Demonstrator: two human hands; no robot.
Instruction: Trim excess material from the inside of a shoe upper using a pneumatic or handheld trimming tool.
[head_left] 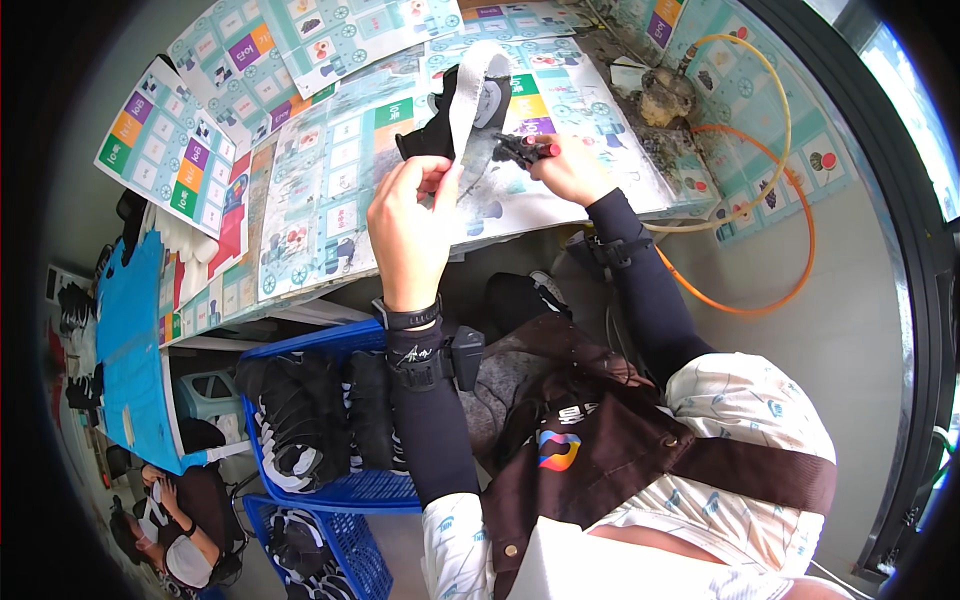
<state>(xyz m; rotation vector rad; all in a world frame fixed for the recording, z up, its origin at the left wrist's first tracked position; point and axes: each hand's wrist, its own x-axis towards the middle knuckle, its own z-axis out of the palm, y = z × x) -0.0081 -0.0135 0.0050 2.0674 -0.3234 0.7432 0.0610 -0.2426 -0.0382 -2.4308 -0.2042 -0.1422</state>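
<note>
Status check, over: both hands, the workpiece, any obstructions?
Left hand pinching white band, black piece close against it. Right hand gripping dark, red-ended tool. Yellow hose and orange hose loop off right, clear of both hands.

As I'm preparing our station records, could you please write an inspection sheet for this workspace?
Surface: sheet-covered worktop, smudged grey in places.
Job's things: white strip against black piece; dark tool with red parts.
Clutter: grimy lump at the right rear corner.
Hands: left hand pinches the white strip; right hand grips the dark tool.
Cables: yellow line and orange line looping at right; kind unclear.
Surroundings: upper blue basket and lower blue basket, both holding dark items; another person at lower left.
</note>
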